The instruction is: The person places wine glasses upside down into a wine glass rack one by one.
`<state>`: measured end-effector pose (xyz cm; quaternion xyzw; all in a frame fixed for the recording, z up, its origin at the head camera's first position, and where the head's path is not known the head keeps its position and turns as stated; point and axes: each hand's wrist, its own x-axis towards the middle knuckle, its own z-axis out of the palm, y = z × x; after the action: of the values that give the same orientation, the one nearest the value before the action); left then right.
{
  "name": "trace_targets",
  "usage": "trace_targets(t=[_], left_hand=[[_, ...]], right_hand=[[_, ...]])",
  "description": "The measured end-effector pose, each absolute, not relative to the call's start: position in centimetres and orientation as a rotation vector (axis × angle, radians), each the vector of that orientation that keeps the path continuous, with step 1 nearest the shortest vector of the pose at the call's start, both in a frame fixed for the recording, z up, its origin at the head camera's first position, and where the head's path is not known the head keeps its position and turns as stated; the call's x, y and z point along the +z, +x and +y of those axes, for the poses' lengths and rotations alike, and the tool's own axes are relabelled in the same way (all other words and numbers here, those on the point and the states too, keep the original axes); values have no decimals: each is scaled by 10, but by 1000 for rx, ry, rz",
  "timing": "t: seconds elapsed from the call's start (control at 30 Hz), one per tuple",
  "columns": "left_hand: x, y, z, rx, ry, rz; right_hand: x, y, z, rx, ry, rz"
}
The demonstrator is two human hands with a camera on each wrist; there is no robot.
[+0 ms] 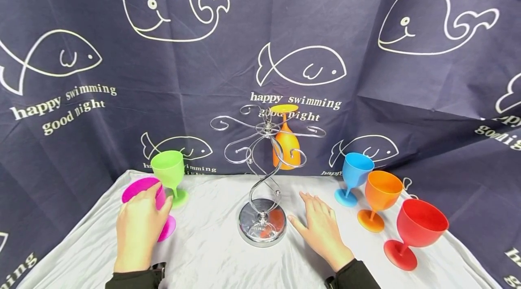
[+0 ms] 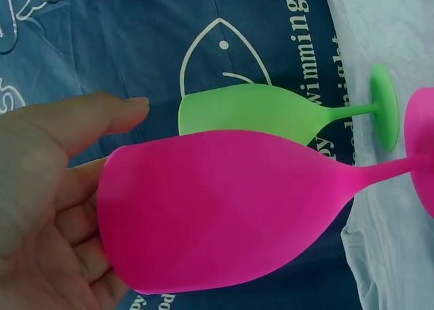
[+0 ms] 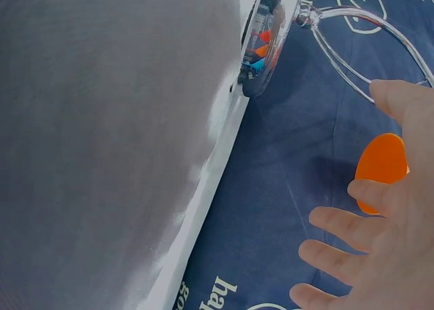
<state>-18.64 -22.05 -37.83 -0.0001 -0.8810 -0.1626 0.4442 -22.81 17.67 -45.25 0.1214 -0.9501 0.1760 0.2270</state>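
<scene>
At the left, my left hand (image 1: 137,223) is over the side of a magenta goblet (image 1: 142,188) that stands upright. In the left wrist view the thumb is apart from the goblet's bowl (image 2: 224,211), and the other fingers are partly hidden behind its rim. A green goblet (image 1: 168,169) stands just behind. My right hand (image 1: 321,230) is held with fingers extended and nothing in it, to the right of a chrome goblet rack (image 1: 260,230) with curled wire arms. From that rack an orange-yellow goblet (image 1: 287,144) hangs upside down.
On the right of the white cloth (image 1: 211,253) stand a blue goblet (image 1: 355,171), an orange goblet (image 1: 381,191) and a red goblet (image 1: 421,223), all upright. A dark blue curtain (image 1: 244,17) with fish and whale prints rises behind the table.
</scene>
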Motion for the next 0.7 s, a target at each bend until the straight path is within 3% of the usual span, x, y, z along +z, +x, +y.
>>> trace_targets(t=[0.7], left_hand=[[-372, -178, -225, -440, -33, -2237]], right_hand=[[-453, -230, 177, 499, 318, -2644]])
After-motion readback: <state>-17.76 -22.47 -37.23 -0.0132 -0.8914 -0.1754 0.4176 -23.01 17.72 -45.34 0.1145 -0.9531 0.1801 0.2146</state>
